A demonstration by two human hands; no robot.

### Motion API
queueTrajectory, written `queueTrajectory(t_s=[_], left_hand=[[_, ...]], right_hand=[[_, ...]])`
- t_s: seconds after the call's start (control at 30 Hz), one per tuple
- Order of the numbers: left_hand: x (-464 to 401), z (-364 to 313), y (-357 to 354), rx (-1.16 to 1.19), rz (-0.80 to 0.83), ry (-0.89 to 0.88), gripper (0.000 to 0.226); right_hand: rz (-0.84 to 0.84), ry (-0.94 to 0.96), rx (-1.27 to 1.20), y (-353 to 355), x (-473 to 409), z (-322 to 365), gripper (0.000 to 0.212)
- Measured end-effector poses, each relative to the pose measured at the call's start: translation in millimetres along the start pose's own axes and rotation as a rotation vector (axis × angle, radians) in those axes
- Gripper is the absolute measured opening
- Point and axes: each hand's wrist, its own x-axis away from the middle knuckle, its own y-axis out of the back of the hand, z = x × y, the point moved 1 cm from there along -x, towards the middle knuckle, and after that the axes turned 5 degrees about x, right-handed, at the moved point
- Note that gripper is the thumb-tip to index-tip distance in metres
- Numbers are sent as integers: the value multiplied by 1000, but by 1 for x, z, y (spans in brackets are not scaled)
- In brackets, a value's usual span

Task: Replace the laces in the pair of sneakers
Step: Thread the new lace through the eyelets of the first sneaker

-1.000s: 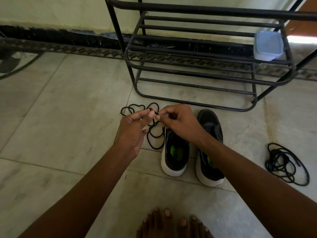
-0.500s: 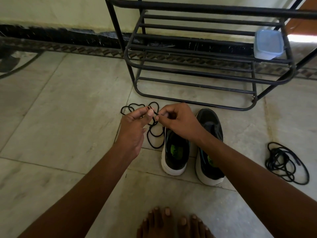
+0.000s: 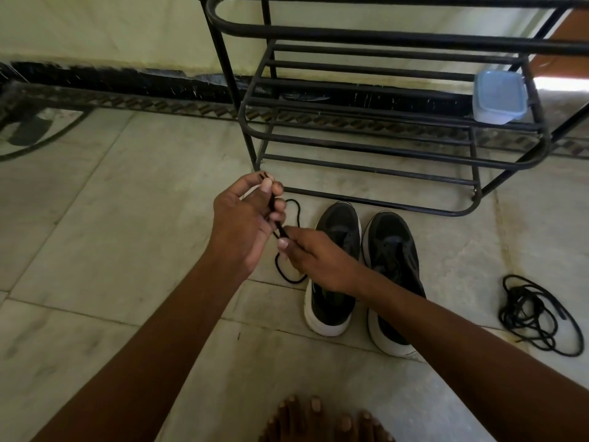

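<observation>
A wide bare stretch of floor (image 3: 105,237) is being left open from 7 to 10 o'clock, so a hand could be passed there. At 12 to 1 o'clock the way is being blocked by the black rack (image 3: 382,135), with a plastic box (image 3: 498,97) being carried on its bars. The two sneakers (image 3: 363,275) are sitting at 3 o'clock. A tangled lace pile (image 3: 538,317) is lying at 4 o'clock.

Matt black mesh-cloth sneakers (image 3: 363,266) with smooth white rubber soles are sitting on the polished pale stone floor (image 3: 127,218) beside a painted black metal rack (image 3: 382,145).
</observation>
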Motion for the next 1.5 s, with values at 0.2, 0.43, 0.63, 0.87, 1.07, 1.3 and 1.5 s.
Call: queueTrajectory(t_s=[0.2, 0.43, 0.63, 0.87, 1.07, 1.3, 1.5], left_hand=[[-11, 1, 32, -334, -34, 3, 6], [8, 21, 40, -571, 65, 59, 6], [22, 36, 35, -472, 225, 118, 14], [22, 46, 30, -577, 191, 124, 7], [16, 54, 35, -245, -66, 239, 21], [0, 45, 38, 290, 48, 183, 19], [-5, 29, 32, 54, -1, 88, 20]], right_hand=[[155, 58, 237, 8, 4, 0, 31], [-14, 145, 368, 61, -7, 10, 22], [-144, 185, 449, 71, -20, 9, 22], [-205, 211, 485, 62, -16, 10, 25], [-207, 146, 391, 51, -8, 10, 18], [66, 71, 426, 23, -4, 8, 34], [191, 66, 470, 30, -3, 5, 40]])
